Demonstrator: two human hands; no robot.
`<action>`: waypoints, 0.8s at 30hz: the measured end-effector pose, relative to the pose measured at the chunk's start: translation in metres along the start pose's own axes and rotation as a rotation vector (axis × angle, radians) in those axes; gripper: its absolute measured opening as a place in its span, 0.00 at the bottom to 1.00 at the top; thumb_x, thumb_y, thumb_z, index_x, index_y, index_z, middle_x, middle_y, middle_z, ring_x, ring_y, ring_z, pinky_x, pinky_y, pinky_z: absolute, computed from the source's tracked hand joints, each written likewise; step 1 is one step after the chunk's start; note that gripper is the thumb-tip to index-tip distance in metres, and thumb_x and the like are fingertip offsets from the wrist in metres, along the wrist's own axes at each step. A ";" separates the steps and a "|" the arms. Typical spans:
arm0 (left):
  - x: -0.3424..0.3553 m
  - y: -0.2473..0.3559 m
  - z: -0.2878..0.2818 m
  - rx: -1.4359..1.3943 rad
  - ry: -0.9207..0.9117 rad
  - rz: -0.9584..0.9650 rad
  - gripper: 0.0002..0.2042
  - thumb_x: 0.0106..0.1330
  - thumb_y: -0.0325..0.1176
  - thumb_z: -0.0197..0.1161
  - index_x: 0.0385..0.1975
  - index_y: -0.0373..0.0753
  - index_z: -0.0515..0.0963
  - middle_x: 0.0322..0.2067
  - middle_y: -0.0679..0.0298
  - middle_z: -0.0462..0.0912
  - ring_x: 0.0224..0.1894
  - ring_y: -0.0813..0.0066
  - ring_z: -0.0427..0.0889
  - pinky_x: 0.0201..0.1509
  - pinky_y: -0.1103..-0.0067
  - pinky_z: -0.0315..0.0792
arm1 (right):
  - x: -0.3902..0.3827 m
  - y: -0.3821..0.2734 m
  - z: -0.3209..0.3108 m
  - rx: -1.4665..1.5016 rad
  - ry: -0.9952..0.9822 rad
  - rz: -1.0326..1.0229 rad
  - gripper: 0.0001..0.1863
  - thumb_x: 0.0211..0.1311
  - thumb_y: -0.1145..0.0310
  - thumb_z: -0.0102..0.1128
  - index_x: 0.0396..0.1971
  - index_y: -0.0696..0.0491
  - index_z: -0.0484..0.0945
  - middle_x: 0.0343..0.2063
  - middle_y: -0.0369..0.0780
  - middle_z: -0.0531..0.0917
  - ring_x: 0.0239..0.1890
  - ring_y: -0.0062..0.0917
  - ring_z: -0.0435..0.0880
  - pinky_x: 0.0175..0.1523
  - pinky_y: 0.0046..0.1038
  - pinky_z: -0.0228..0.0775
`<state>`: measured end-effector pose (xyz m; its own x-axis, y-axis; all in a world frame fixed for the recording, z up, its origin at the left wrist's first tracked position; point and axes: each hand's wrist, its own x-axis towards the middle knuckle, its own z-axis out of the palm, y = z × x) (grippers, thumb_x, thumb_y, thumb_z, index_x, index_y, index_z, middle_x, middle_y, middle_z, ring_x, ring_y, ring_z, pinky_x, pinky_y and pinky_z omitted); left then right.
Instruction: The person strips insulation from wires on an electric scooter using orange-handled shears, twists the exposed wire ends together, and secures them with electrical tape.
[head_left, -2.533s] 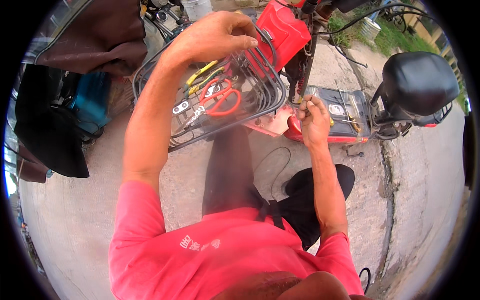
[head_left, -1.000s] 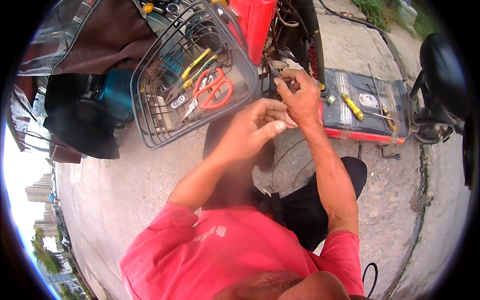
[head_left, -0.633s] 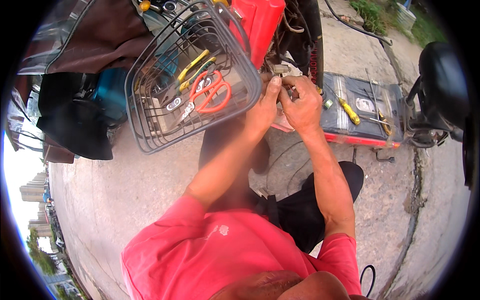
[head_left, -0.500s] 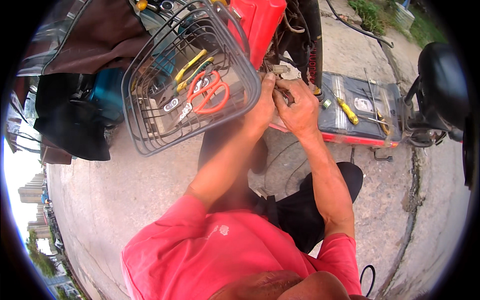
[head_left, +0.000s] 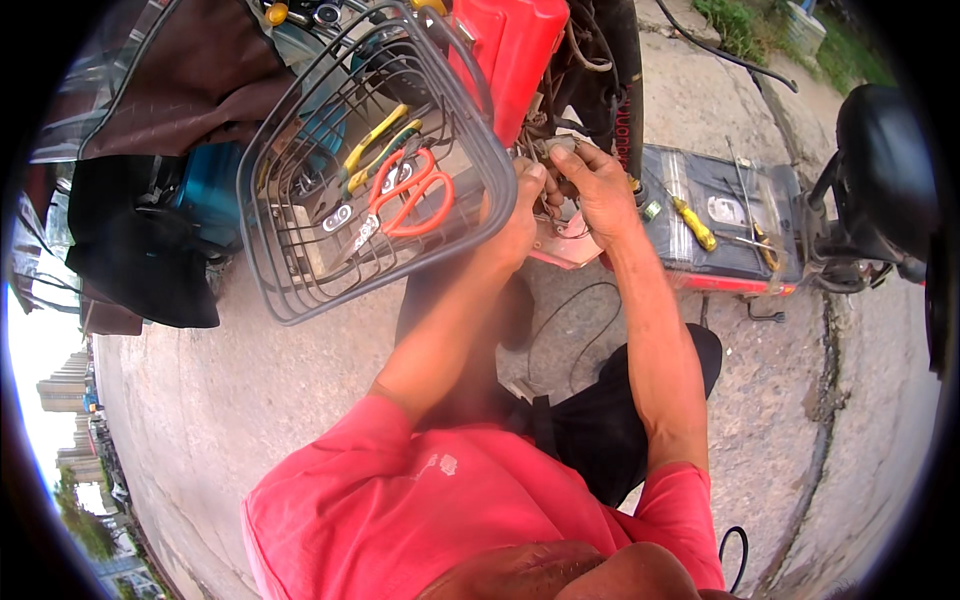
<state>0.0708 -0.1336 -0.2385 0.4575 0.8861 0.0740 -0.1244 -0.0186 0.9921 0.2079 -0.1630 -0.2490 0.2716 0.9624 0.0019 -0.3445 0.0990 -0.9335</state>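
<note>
Both my hands work in a bundle of wires (head_left: 548, 203) under the red front body (head_left: 505, 60) of a scooter. My left hand (head_left: 522, 215) is closed on the wires beside the basket's right rim, its thumb pointing up. My right hand (head_left: 603, 192) pinches a pale wire connector (head_left: 553, 150) between thumb and forefinger. The fingers partly cover what they hold. Below the hands shows a pinkish panel (head_left: 567, 246). Left of them, the wire basket (head_left: 262, 270) holds red-handled scissors (head_left: 440, 208) and yellow-green-handled pliers (head_left: 372, 145).
At right, the taped dark footboard (head_left: 665, 170) carries a yellow screwdriver (head_left: 695, 222) and other slim tools. Beyond it is the black seat (head_left: 885, 180). A thin cable (head_left: 535, 345) loops on the concrete. Dark cloth covers (head_left: 140, 235) hang at left.
My right hand has shifted up and turned, its fingers now on the connector. My left hand has dropped slightly, and a gap with wires and the pinkish panel shows between the hands.
</note>
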 end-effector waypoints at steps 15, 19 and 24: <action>-0.010 0.018 0.001 0.113 -0.112 -0.017 0.14 0.74 0.38 0.47 0.30 0.37 0.73 0.25 0.64 0.77 0.24 0.79 0.75 0.27 0.81 0.70 | 0.015 -0.006 0.015 -0.050 0.230 0.019 0.18 0.67 0.57 0.65 0.34 0.60 0.80 0.29 0.39 0.82 0.27 0.19 0.77 0.32 0.23 0.70; -0.012 0.015 0.001 0.225 -0.194 0.042 0.16 0.75 0.44 0.48 0.32 0.36 0.72 0.27 0.64 0.77 0.31 0.77 0.76 0.36 0.78 0.72 | 0.025 0.001 0.007 -0.025 0.203 -0.035 0.19 0.67 0.56 0.65 0.33 0.59 0.80 0.27 0.38 0.81 0.26 0.19 0.76 0.31 0.23 0.69; -0.014 0.004 0.007 0.111 -0.181 0.036 0.18 0.76 0.47 0.49 0.36 0.36 0.72 0.28 0.63 0.78 0.32 0.78 0.78 0.39 0.79 0.72 | 0.016 -0.007 0.001 0.013 0.135 0.049 0.19 0.68 0.54 0.64 0.35 0.59 0.80 0.28 0.37 0.81 0.28 0.18 0.78 0.33 0.24 0.71</action>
<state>0.0697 -0.1496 -0.2350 0.6061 0.7868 0.1164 -0.0500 -0.1084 0.9928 0.2131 -0.1483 -0.2423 0.3727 0.9233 -0.0928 -0.3715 0.0568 -0.9267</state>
